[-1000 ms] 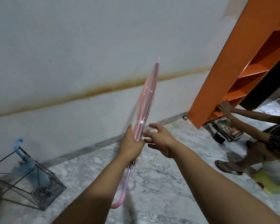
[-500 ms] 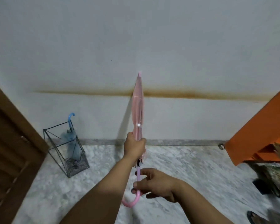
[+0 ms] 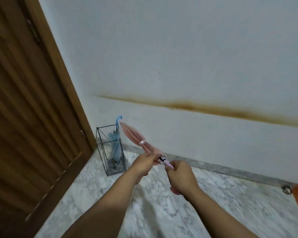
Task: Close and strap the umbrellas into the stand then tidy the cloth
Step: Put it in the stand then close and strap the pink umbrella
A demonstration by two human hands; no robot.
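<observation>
Hands on pink umbrella (image 3: 136,137): left hand (image 3: 142,163) pinches the furled canopy, right hand (image 3: 181,177) is closed round the handle; tip points over wire stand (image 3: 110,152) holding blue umbrella (image 3: 116,148). Advisably, keep the tip low and enter beside it

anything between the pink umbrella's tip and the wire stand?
Nothing solid. In the head view the pink umbrella points tip-first near the top of the wire stand, beside the blue umbrella already inside.
</observation>
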